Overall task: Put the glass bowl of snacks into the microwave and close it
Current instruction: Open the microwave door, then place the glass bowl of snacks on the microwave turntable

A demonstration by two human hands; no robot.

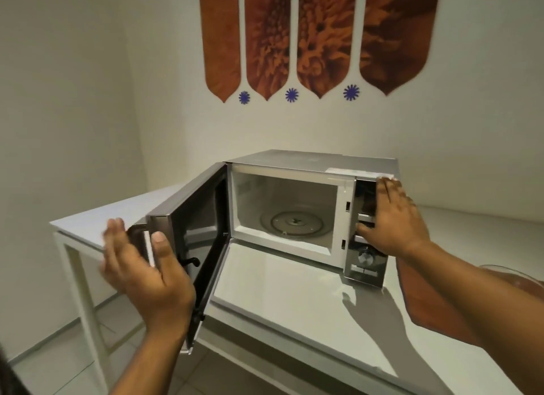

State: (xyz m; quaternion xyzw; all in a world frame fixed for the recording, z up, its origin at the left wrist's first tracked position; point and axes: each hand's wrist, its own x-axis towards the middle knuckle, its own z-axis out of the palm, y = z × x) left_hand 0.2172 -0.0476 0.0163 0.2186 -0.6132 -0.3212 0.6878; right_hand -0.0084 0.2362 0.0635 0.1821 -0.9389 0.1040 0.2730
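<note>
- Progress: the microwave (294,206) stands on the white table (294,300) with its door (188,247) swung wide on the left hinge. The opening step looks done. Loading and closing are both left.
- Cavity: empty. Only the turntable plate (294,222) lies on its floor, between your two hands and beyond them.
- Your left hand (141,277) is at the door's free edge, thumb on the inner side and fingers spread behind the outer face. It cups the edge loosely. The frame does not settle whether it is actually pinching the door.
- Your right hand (391,221) lies flat on the control panel (365,256), fingers spread and pressed to the front. It grasps nothing; it seems to steady the oven.
- The glass bowl (509,277) sits on a reddish-brown mat (426,303), to the right of and nearer you than your right hand, mostly hidden by your right forearm. Only a sliver of rim shows. The snacks cannot be made out.
- Orientation: the bowl seems upright, mouth up. A round bowl has no long axis to speak of, and tilt cannot be judged from so little rim.
- The microwave's long axis runs left to right, its mouth facing you; the door points out toward your left hand.
- Judgement: next you need to free a hand for the bowl, probably the right one.
</note>
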